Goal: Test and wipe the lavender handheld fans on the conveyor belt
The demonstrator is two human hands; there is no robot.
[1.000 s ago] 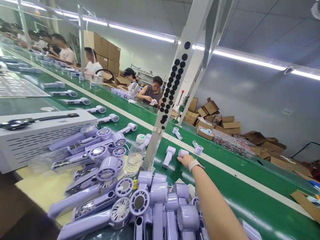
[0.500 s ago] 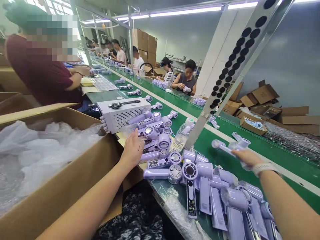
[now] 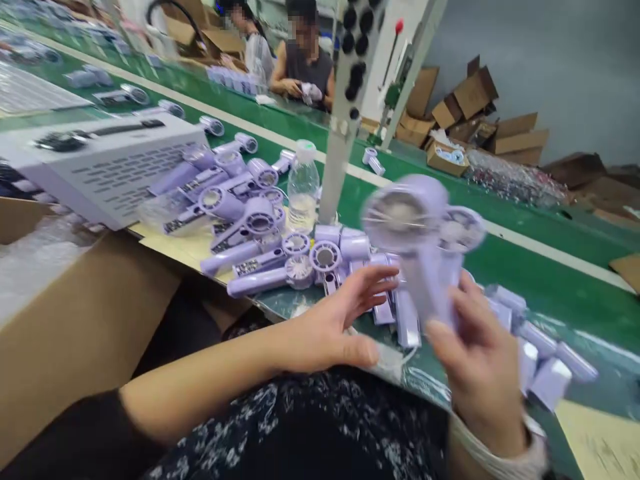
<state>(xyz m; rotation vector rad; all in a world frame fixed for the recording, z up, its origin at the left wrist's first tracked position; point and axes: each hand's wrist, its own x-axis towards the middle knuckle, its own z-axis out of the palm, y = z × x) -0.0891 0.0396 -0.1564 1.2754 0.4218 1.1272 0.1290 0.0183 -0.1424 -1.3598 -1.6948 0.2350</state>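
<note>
- Green belt (image 3: 525, 267) of a factory line fills the background, with a light strip along it, and the work is done at its near edge.
- Two lilac hand fans (image 3: 425, 247) are held by the right hand (image 3: 480, 380); the fingers are closed around the handles, and the round heads stand up, side by side. They are blurred, so the exact hold cannot be read.
- The fans are kept upright above the near edge of the belt, probably so that the heads can be looked at.
- The left hand (image 3: 330, 327) is seen open, fingers spread, nothing inside it. The fingertips are reaching toward the handles, just beside them; whether they touch cannot be told.
- A pile of fan parts (image 3: 280, 260) is lying near the left hand on the belt edge, some with open handles. It seems to be placed there for short reach.
- More lilac pieces (image 3: 545, 360) are lying behind the right hand.
- A water bottle (image 3: 303, 187) stands upright beside a slanted metal post (image 3: 345, 120).
- A white box with slots (image 3: 100, 160) lies at the left, and a cardboard box (image 3: 75, 313) stands below it.
- Other people (image 3: 303, 63) are sitting across the belt.
</note>
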